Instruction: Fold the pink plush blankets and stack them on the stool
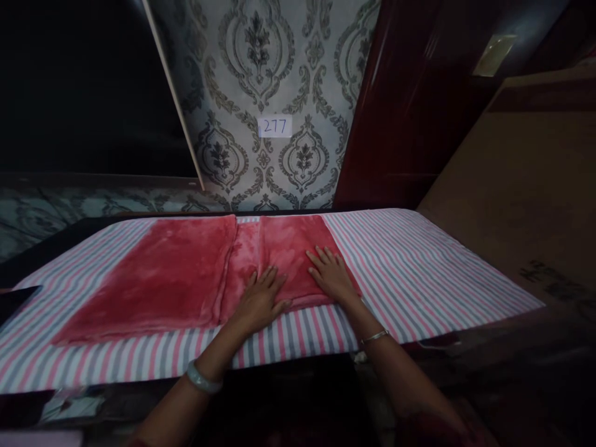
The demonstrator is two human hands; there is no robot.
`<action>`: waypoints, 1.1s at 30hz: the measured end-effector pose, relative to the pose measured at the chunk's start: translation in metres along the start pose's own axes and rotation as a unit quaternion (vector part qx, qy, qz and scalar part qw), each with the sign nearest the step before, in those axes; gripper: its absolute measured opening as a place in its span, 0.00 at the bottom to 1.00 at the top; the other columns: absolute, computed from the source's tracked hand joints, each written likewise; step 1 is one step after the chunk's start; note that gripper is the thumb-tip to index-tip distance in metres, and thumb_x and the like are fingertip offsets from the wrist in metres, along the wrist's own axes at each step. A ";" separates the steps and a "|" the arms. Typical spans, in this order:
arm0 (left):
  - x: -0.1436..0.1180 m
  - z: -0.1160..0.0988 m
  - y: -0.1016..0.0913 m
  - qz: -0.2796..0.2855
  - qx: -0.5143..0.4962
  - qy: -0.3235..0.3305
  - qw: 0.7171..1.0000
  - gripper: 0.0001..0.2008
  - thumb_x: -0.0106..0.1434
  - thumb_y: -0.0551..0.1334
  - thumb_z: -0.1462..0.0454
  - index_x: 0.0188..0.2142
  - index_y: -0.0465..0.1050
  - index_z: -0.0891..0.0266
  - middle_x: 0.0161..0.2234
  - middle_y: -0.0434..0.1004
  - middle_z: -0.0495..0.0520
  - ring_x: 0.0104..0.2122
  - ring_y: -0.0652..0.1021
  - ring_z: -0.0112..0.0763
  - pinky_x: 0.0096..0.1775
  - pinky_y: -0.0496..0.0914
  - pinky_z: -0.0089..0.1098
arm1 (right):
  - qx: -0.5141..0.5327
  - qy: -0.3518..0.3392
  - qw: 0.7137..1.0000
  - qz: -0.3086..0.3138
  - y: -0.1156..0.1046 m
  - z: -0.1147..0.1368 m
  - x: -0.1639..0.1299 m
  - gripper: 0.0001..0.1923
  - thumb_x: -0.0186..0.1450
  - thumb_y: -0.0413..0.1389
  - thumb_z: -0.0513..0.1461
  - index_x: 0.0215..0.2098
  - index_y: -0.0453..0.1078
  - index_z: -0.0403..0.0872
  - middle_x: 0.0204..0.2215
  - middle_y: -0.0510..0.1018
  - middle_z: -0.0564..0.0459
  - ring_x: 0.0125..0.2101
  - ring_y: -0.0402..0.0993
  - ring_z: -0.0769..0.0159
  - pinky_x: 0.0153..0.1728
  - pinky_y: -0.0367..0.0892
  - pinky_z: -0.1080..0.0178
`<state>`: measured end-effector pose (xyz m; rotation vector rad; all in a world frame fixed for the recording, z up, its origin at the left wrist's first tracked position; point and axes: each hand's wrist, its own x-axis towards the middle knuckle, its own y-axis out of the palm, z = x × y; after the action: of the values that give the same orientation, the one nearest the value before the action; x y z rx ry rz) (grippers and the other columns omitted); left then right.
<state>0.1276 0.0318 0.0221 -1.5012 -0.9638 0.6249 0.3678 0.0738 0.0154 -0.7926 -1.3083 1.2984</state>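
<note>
Palms down, my left hand [261, 297] and right hand [331, 273] lie flat on the folded red blanket [186, 267], fingers [272, 276] spread, gripping nothing. It rests on the striped tabletop [419, 267].

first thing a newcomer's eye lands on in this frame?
The red plush cloth spread mid-table on the pink, grey and white striped cover, with the left hand and right hand pressed flat on its folded right part. Next, the small label reading 277 on the damask wallpaper behind.
</note>
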 end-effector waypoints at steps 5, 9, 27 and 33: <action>-0.020 0.009 0.000 -0.069 -0.059 0.029 0.995 0.25 0.68 0.58 0.57 0.62 0.67 0.64 0.65 0.65 0.65 0.65 0.65 0.47 0.63 0.61 0.52 | 0.110 -0.018 0.993 -0.037 -0.003 -0.011 -0.010 0.23 0.73 0.47 0.43 0.62 0.68 0.48 0.65 0.65 0.44 0.66 0.57 0.53 0.65 0.53 0.46; -0.022 0.014 0.007 -0.144 -0.082 0.055 0.985 0.20 0.67 0.60 0.60 0.56 0.73 0.62 0.58 0.74 0.63 0.60 0.71 0.46 0.60 0.66 0.51 | 0.188 -0.081 0.975 -0.088 0.000 -0.028 -0.044 0.21 0.69 0.52 0.44 0.57 0.73 0.46 0.60 0.72 0.42 0.62 0.66 0.53 0.62 0.60 0.46; -0.020 0.012 0.011 -0.301 -0.026 0.152 0.941 0.10 0.70 0.55 0.66 0.40 0.76 0.60 0.43 0.83 0.57 0.47 0.80 0.40 0.51 0.72 0.44 | 0.195 -0.103 0.932 -0.287 0.004 -0.032 -0.082 0.10 0.71 0.51 0.37 0.42 0.75 0.49 0.39 0.80 0.47 0.43 0.75 0.58 0.46 0.71 0.52; -0.027 0.009 0.009 -0.296 0.031 0.172 0.939 0.10 0.69 0.54 0.68 0.40 0.75 0.62 0.40 0.81 0.58 0.43 0.78 0.39 0.44 0.73 0.39 | 0.154 -0.128 0.943 -0.265 0.002 -0.030 -0.089 0.09 0.71 0.51 0.35 0.43 0.74 0.49 0.39 0.78 0.47 0.43 0.74 0.58 0.45 0.71 0.54</action>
<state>0.1082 0.0137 0.0078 -1.1285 -1.0375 -0.0443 0.4142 -0.0034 -0.0118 -0.0375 -1.3541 1.1429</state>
